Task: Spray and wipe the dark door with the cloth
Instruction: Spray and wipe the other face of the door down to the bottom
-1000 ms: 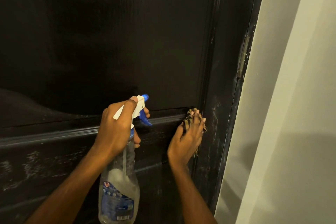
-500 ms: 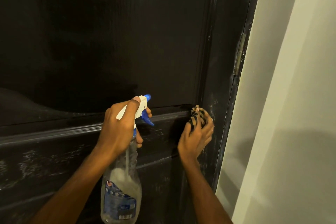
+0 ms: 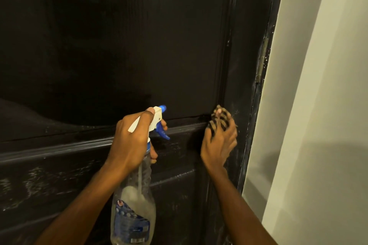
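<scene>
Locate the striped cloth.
Head view, right of centre: the striped cloth is held by the right hand against the dark door, right of the spray bottle.

One dark door (image 3: 119, 45). One spray bottle (image 3: 133, 205). One striped cloth (image 3: 221, 120). Two bare hands: left hand (image 3: 129, 141), right hand (image 3: 219, 145). One hinge (image 3: 261, 59), door's right edge. One pale wall (image 3: 328, 105).

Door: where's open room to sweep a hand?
Free: the upper panel above the moulding, left of the stile; the stile above the cloth. Crowded: the gap between the spray bottle in the left hand and the right hand on the cloth.
</scene>
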